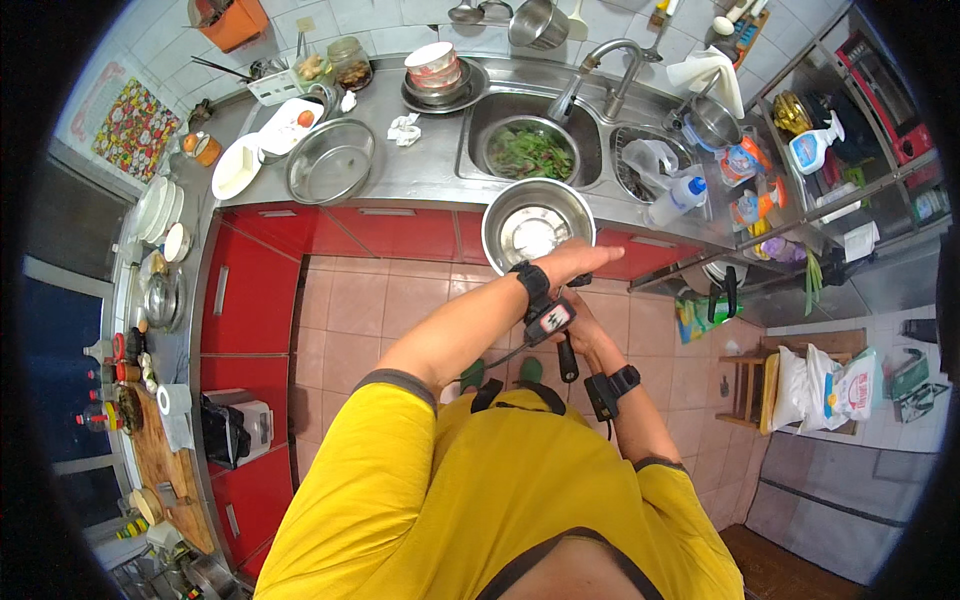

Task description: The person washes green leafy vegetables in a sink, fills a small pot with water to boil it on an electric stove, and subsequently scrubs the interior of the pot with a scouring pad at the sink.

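Observation:
A steel saucepan [517,204] is in front of me at the counter's front edge. Its bright inner bottom shows no food. My right hand [583,324] grips its handle [568,358], whose black end points back towards me. Across the pan's near rim stretches my left hand [576,261], fingers straight and pointing right, with nothing visible in it. Whether it touches the rim is unclear, and its underside is hidden. Just beyond the pan, leafy greens [529,152] lie in a steel basin [491,154] inside the sink [592,142].
The faucet [616,79] has its spray head [564,101] over the basin. Left along the steel counter [420,169] are a steel bowl [330,161] and stacked bowls [433,71]. A plastic bag [651,159] and a blue-capped bottle [679,199] stand right of the sink.

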The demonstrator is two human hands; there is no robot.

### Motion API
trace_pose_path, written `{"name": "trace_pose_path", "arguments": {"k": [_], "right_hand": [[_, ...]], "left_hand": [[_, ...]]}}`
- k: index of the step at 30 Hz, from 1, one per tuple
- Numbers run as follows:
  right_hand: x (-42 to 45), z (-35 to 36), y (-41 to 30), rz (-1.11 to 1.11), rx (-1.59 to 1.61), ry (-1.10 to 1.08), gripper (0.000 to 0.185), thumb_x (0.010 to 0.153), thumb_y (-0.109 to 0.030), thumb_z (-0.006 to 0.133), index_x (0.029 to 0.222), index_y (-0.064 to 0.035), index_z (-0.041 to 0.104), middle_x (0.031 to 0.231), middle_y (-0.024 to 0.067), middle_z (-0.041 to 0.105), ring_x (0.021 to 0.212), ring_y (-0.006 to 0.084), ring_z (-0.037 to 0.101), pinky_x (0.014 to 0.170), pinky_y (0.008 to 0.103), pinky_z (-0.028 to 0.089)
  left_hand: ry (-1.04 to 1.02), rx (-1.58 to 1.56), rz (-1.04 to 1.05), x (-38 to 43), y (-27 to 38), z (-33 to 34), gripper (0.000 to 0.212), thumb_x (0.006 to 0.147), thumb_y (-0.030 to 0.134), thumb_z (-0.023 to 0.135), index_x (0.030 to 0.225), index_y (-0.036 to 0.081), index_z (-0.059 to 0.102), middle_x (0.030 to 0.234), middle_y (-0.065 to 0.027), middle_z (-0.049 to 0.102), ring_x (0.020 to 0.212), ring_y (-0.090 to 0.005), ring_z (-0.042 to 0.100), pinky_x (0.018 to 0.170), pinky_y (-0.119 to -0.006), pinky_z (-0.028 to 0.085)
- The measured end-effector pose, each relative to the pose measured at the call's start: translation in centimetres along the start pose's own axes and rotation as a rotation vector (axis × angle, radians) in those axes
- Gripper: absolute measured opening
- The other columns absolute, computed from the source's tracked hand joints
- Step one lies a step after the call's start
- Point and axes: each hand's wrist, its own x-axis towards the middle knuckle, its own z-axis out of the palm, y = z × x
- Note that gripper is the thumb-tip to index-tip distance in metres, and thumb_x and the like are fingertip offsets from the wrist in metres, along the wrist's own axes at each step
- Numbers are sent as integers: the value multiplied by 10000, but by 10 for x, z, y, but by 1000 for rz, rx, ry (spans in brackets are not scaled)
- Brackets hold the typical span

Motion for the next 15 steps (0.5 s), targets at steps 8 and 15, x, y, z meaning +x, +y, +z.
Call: {"name": "trace_pose_path", "arguments": {"k": [8,15], "right_hand": [[-3,10,0,85,127,-97,106,1072,-147,496,993,-110,556,731,-18,512,479,62,380,402,231,307],[-7,-11,-21,41,73,-61,53,1044,-110,520,1005,-107,555,689,-24,467,471,51,362,391,217,273]], "left_hand": [[455,-327,-9,57,-8,-12,870,844,533,758,1290,-191,575,1277,-274,653,1154,-312,657,944,-400,521],[-231,220,40,-11,3,-22,971,924,762,489,1294,-125,626,1293,-294,643,1179,-357,646,990,-441,498]]}}
